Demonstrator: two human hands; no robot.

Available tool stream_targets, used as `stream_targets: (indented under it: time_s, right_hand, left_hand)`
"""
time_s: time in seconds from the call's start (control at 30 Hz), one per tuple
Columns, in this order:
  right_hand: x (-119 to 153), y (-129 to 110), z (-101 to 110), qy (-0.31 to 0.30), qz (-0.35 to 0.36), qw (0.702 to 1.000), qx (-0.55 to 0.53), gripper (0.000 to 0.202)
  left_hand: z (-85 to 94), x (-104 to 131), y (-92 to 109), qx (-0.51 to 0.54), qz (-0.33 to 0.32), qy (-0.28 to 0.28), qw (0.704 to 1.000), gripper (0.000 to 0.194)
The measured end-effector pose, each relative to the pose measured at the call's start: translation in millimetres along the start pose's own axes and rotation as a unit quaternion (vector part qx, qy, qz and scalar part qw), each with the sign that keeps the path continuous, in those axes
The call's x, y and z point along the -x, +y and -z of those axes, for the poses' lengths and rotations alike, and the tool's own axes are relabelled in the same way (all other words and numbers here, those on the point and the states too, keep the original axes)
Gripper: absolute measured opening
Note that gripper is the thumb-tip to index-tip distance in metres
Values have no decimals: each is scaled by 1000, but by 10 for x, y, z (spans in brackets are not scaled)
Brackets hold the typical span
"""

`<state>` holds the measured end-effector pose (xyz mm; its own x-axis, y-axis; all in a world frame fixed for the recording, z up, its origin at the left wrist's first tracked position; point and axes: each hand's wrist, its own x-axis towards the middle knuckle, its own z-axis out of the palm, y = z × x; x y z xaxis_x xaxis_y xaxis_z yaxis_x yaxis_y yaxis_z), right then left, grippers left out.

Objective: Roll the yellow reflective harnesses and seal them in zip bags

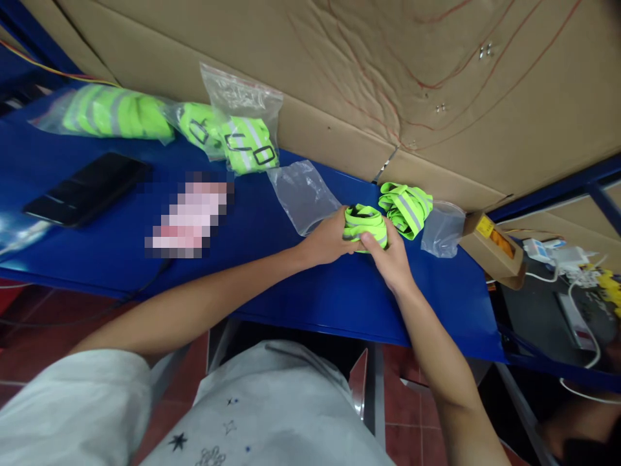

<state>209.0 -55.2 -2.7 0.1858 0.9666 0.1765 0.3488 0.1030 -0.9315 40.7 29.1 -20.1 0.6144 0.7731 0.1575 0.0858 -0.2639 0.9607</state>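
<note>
A rolled bundle of neon yellow-green reflective strap [366,223] is held between both hands over the blue table. My left hand [328,238] wraps its left side, with most of the fingers hidden behind the roll. My right hand [394,257] grips the right side, its thumb pressed on the front. Just behind on the right lies another reflective strap bundle [408,208], loosely folded. An empty-looking clear plastic bag [303,197] is flat on the table left of my hands. Another clear bag [442,230] lies to the right of the second bundle.
Bagged neon straps [119,113] line the back left, one bag [250,145] showing black buckles. A black phone [87,188] and a pixelated pink item [191,217] lie on the blue table [310,298]. An open cardboard box [492,249] stands right; a cardboard wall [339,84] rises behind.
</note>
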Motion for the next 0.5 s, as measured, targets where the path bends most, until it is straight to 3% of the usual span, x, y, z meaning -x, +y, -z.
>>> stream_targets:
  time_s: [0.07,0.17,0.27,0.4,0.5]
  right_hand:
    - [-41,23,12,-1,-16,1000,-8,68]
    - [-102,65,60,6,-46,998,-52,66]
    - [-124,131,35,14,-62,994,-93,70]
    - [-102,208,-118,41,-63,986,-147,77]
    - [-69,167,-223,41,-64,976,-206,76]
  left_hand:
    - [25,-7,-19,24,-16,-34,999,67]
    - [59,-36,-50,144,-2,-100,984,76]
    - [64,-55,-79,159,28,-91,983,78]
    - [103,-46,44,-75,19,-44,996,78]
    - [265,-27,322,-281,22,-68,957,94]
